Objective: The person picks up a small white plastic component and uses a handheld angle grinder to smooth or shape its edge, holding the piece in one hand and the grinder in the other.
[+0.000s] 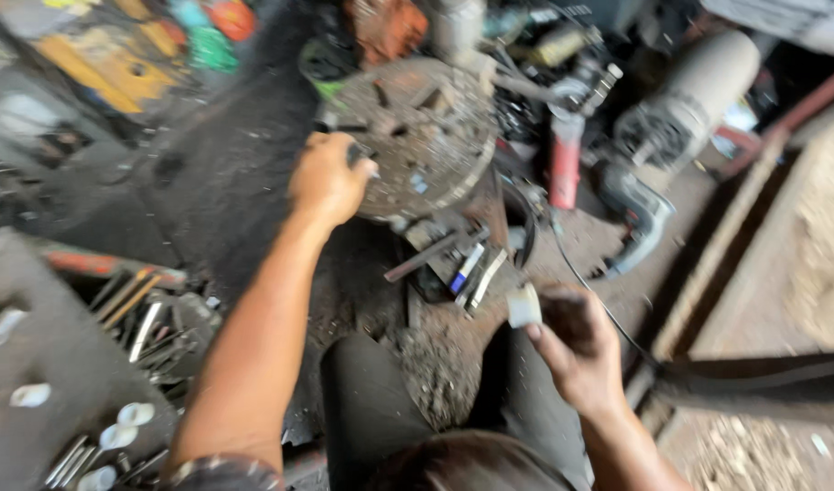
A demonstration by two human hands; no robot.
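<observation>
My left hand (328, 179) reaches forward and is closed around a small dark object at the left edge of a round, rusty metal disc (426, 136) that stands on the dirt floor. My right hand (576, 344) is held low at the right, fingers closed on a small pale block (524, 305) with a dark piece behind it. Motion blur hides what the dark pieces are. My knees in dark trousers (371, 400) show at the bottom.
A red power tool (565, 164), a grey drill (637, 214) and a grey motor (690, 100) lie right of the disc. Loose bars and pens (467, 268) lie below it. Metal rods and white caps (117, 427) fill the left. A wooden frame (735, 227) runs along the right.
</observation>
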